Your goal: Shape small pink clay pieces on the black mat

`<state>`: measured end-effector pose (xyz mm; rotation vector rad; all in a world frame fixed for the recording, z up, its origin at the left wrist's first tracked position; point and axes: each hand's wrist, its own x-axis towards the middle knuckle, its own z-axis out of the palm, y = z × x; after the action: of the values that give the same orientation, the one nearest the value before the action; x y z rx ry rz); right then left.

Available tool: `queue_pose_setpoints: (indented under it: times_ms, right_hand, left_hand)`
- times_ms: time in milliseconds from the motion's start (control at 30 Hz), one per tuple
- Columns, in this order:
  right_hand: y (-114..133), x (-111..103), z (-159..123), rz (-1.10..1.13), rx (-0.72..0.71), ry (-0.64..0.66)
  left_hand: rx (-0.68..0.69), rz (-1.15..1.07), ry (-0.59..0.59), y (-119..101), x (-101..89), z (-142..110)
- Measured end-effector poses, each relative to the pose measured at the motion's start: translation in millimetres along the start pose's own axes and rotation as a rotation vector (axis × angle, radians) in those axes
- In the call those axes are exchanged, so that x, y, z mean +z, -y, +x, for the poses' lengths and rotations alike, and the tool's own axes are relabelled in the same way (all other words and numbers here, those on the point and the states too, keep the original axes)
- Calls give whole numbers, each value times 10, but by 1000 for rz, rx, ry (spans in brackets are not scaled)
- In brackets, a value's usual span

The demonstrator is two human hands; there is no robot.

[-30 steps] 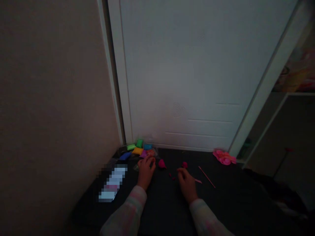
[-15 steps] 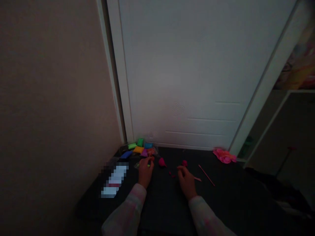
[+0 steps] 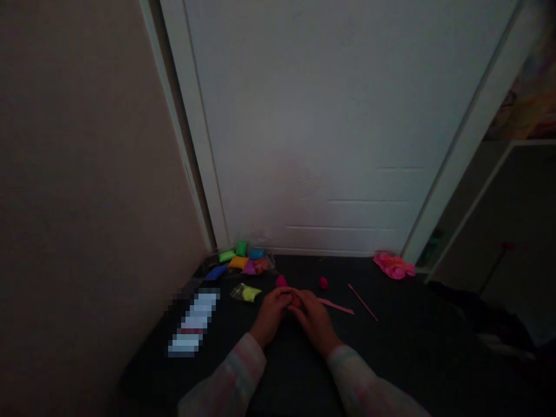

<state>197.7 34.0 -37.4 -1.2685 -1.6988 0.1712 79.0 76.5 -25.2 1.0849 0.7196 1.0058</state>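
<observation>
My left hand (image 3: pixel 271 313) and my right hand (image 3: pixel 316 318) meet over the middle of the dark table. Both close around a small orange-red lump of modelling clay (image 3: pixel 296 300), mostly hidden by the fingers. Just beyond them lies a magenta clay piece (image 3: pixel 281 281), partly covered by my left hand. A magenta clay ball (image 3: pixel 324 283) sits behind my right hand. To the right of that hand are a flat pink modelling tool (image 3: pixel 337 306) and a thin pink stick (image 3: pixel 363 302). A packet of yellow clay (image 3: pixel 251 293) rests left of my left hand.
Several coloured clay packets (image 3: pixel 238 262) lie at the back left, against a white door panel (image 3: pixel 304 116). A pink flower-like thing (image 3: pixel 394 266) is at the back right. A pixelated bright object (image 3: pixel 194 324) lies on the table's left side. A wall stands on the left.
My left hand has come right from beside the packets with the orange-red clay. My right hand has moved left to meet it. The yellow packet now shows fully, and the view has shifted slightly.
</observation>
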Motion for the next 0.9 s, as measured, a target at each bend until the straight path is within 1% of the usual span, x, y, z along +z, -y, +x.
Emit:
queue_pose_setpoints:
  times_ms: [100, 200, 467, 733, 900]
  right_hand:
    - [-13, -18, -3, 4, 48, -10]
    - [4, -35, -2, 7, 88, -5]
    - [23, 2, -29, 71, 195, 5]
    - [132, -35, -4, 149, 160, -39]
    - [113, -32, 23, 188, 204, -59]
  left_hand:
    - [-63, -46, 51, -14, 1, -14]
    - [-89, -34, 84, -12, 18, -31]
    - [-69, 57, 54, 17, 19, -51]
    - [-22, 85, 35, 8, -9, -21]
    - [-36, 61, 69, 29, -25, 15]
